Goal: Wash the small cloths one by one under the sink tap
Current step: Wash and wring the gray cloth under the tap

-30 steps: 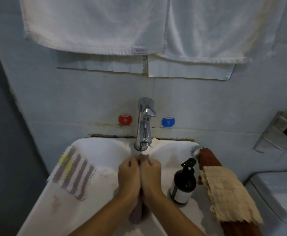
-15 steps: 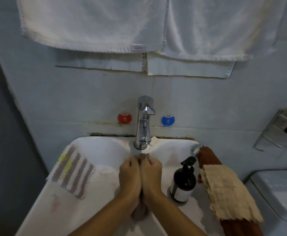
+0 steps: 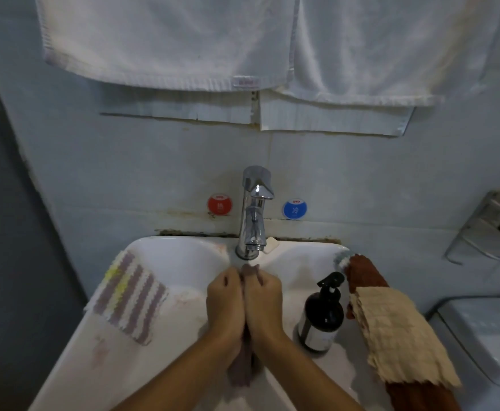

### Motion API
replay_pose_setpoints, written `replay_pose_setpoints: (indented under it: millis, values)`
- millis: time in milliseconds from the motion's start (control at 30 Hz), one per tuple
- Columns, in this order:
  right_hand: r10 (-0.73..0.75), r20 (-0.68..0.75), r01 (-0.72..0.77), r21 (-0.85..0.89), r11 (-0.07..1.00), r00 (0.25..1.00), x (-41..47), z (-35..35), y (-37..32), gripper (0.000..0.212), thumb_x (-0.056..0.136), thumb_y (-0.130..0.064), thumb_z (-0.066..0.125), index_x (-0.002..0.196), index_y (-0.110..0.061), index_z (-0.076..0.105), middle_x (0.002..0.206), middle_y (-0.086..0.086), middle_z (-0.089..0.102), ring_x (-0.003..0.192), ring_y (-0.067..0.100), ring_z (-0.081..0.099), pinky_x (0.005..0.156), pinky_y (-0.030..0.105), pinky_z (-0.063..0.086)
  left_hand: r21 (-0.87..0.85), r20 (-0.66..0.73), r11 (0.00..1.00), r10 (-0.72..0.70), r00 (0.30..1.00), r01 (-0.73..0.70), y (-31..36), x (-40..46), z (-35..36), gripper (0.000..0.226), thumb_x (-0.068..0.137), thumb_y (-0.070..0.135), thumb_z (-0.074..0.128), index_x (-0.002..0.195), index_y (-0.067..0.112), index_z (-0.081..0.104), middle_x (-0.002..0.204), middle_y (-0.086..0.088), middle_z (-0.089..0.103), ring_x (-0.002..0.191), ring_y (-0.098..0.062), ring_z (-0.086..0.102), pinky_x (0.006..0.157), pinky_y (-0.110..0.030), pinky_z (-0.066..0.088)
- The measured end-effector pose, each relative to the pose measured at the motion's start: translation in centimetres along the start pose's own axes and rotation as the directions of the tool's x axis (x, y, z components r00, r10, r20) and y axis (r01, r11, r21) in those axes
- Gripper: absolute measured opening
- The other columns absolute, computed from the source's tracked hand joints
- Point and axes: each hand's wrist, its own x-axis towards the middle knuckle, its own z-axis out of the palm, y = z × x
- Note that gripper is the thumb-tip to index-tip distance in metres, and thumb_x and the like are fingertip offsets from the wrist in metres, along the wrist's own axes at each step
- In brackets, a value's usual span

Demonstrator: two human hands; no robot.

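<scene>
1. Room to move first: the white sink (image 3: 183,256) is pretty narrow, and its back rim butts right against the tiled wall behind the tap (image 3: 253,215). The bowl in front of the tap is the only open bit, and both hands already fill the middle of it.
2. Left of the tap, a purple-and-white striped cloth (image 3: 130,301) with a yellow patch lies over the sink's left rim, partly hanging off the outer edge.
3. Right of the tap, a dark pump bottle (image 3: 321,315) stands upright on the sink ledge, just beside the right hand, so that side's tight.
4. Further right of the tap, a beige cloth (image 3: 397,336) lies on top of a rust-brown cloth (image 3: 364,275), both draped along the right rim.
5. Above the tap, two white towels (image 3: 243,40) hang down the wall, well clear of the hands. Red and blue round stickers sit on either side of the tap.
6. Fingers: the left hand (image 3: 225,304) and right hand (image 3: 263,304) are pressed side by side just in front of the tap, fingers curled tight around a greyish-purple cloth (image 3: 240,366). One end pokes out at the knuckles right under the spout; the other hangs below the wrists.
</scene>
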Motion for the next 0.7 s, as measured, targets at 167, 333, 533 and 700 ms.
replay_pose_setpoints:
  millis: [167,333,533,700]
  values:
    - [-0.01,-0.011,0.01,0.012,1.0,1.0,-0.2,0.4,-0.4,0.031,0.098,-0.021,0.054,0.071,-0.014,0.065,0.059,-0.005,0.064,0.059,0.005,0.061,0.057,0.023,0.049,-0.052,-0.066,0.998,-0.048,0.997,0.044,0.6,0.4,-0.5,0.031,0.098,0.018,0.047,0.07,0.009,0.059,0.067,-0.006,0.059,0.066,-0.021,0.057,0.058,-0.029,0.042]
    - [0.042,-0.005,-0.042,0.014,0.999,0.999,0.5,0.3,0.0,0.031,0.097,-0.024,0.053,0.07,-0.013,0.063,0.062,0.002,0.062,0.074,0.031,0.068,0.065,0.039,0.052,-0.006,-0.008,1.0,-0.016,1.0,0.015,0.4,-0.2,0.2,0.035,0.101,0.015,0.043,0.068,0.01,0.055,0.065,-0.005,0.054,0.072,-0.026,0.057,0.06,-0.029,0.041]
    - [-0.005,-0.012,0.004,-0.007,1.0,1.0,0.8,-0.3,-0.4,0.03,0.102,-0.016,0.051,0.074,-0.011,0.062,0.065,0.001,0.063,0.062,0.01,0.061,0.057,0.023,0.049,-0.006,-0.017,1.0,0.026,1.0,-0.026,0.7,-0.8,0.1,0.031,0.102,0.019,0.042,0.078,0.011,0.059,0.074,-0.004,0.061,0.073,-0.02,0.058,0.063,-0.029,0.044]
    - [0.001,-0.018,-0.001,0.023,1.0,1.0,0.2,0.2,-0.2,0.032,0.101,-0.023,0.053,0.074,-0.011,0.066,0.062,-0.002,0.065,0.065,0.012,0.065,0.062,0.031,0.053,0.016,-0.061,0.999,0.031,0.998,-0.03,0.5,0.3,0.0,0.033,0.101,0.015,0.044,0.07,0.011,0.056,0.068,-0.004,0.057,0.066,-0.018,0.056,0.056,-0.027,0.042]
